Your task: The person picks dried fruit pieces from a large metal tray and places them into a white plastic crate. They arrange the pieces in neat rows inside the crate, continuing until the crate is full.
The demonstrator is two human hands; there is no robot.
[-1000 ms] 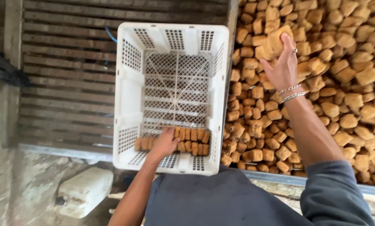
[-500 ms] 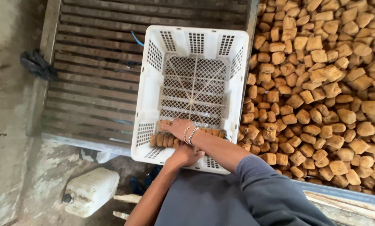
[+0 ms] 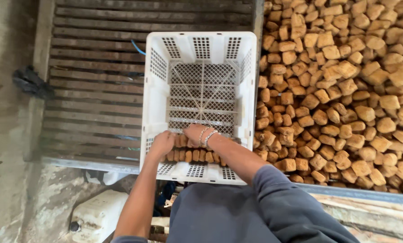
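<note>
Both hands now lower in the white plastic crate (image 3: pixel 200 47), heap of brown fried blocks (image 3: pixel 341 90) alongside, stacked row of blocks (image 3: pixel 194 155) at near wall, right hand (image 3: pixel 196 133) and left hand (image 3: pixel 163 143) pressing on it, grip seemingly flat, unclear.

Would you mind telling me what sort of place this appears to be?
Probably a small food workshop: a big heap of brown fried blocks, a white plastic crate on a slatted wooden rack, and rough concrete floor.
</note>
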